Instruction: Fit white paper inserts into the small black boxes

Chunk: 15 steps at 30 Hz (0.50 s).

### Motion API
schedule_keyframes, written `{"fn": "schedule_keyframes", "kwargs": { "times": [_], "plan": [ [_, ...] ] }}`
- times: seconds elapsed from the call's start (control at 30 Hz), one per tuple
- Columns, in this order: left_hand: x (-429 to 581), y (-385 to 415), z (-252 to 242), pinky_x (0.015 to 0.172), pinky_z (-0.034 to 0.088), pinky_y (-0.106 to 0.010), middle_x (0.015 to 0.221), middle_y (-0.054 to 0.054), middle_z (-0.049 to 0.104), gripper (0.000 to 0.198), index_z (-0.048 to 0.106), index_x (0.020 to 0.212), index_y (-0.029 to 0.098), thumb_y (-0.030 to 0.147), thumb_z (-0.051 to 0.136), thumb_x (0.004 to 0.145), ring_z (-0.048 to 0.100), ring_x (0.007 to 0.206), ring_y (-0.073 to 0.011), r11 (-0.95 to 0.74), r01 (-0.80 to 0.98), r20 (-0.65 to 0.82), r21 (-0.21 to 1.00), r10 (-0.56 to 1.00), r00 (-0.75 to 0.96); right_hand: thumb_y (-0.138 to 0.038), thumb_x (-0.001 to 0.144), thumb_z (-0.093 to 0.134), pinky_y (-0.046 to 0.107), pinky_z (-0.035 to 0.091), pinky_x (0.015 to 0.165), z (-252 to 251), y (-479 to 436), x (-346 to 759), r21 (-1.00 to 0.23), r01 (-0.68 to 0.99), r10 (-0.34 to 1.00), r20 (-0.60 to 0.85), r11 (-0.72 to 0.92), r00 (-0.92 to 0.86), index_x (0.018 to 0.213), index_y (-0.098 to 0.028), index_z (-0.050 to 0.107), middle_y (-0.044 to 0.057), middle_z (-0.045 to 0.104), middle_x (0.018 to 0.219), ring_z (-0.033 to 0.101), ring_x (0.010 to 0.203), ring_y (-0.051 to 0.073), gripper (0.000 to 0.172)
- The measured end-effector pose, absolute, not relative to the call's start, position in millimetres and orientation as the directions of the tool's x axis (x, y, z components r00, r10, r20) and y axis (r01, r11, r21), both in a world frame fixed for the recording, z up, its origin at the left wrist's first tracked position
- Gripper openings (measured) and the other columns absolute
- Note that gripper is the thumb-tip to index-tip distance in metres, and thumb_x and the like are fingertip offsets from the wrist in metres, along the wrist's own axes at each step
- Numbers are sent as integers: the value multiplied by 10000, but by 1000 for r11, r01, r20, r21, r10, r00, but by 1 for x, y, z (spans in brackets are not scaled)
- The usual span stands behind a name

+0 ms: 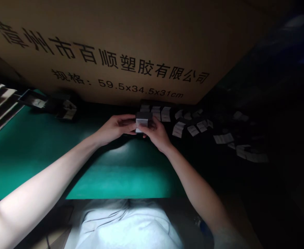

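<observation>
Between my two hands, above the green tabletop, is a small dark box with a pale paper against its near face. My left hand grips the box's left side, thumb toward the front. On the other side my right hand holds it, with the thumb pressed on the pale paper. The fingers behind the box are partly hidden. Just beyond my right hand lie several folded white papers.
A large cardboard carton with black printing rises behind the table. More folded papers spread to the right in shadow. At the back left are an open dark box and another box with a pale paper.
</observation>
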<state>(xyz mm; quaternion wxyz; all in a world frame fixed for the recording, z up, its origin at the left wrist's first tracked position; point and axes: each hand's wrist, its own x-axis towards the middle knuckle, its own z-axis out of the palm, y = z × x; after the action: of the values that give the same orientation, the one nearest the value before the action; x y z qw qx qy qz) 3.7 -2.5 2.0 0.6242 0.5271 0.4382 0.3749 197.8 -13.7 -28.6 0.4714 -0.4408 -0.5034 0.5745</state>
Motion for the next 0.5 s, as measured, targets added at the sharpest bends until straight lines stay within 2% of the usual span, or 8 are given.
{"fn": "schedule_keyframes", "kwargs": {
  "times": [0.13, 0.33, 0.5],
  "plan": [
    [4, -3, 2, 915, 678, -472, 1060, -109, 853, 615, 863, 1110, 202, 602, 947, 649, 801, 1030, -355, 120, 1, -112, 993, 927, 357, -480, 724, 869, 241, 572, 558, -28, -16, 198, -994, -95, 984, -27, -44, -175, 1043, -248, 627, 32, 740, 1012, 712, 917, 204, 463],
    [6, -4, 6, 903, 675, -480, 991, -101, 852, 563, 889, 1031, 213, 600, 956, 629, 800, 1011, -363, 114, 22, -114, 993, 930, 351, -478, 711, 887, 246, 578, 549, -25, -18, 198, -997, -39, 982, -54, -62, -181, 1071, -259, 612, 35, 739, 1035, 716, 954, 222, 503],
    [6, -4, 5, 904, 675, -483, 997, -114, 852, 575, 880, 1053, 193, 599, 945, 652, 803, 994, -355, 107, 16, -106, 994, 934, 342, -461, 741, 869, 241, 594, 563, -27, -16, 200, -996, -71, 977, -34, -49, -209, 1086, -260, 619, 34, 738, 1060, 720, 961, 214, 471]
  ]
}}
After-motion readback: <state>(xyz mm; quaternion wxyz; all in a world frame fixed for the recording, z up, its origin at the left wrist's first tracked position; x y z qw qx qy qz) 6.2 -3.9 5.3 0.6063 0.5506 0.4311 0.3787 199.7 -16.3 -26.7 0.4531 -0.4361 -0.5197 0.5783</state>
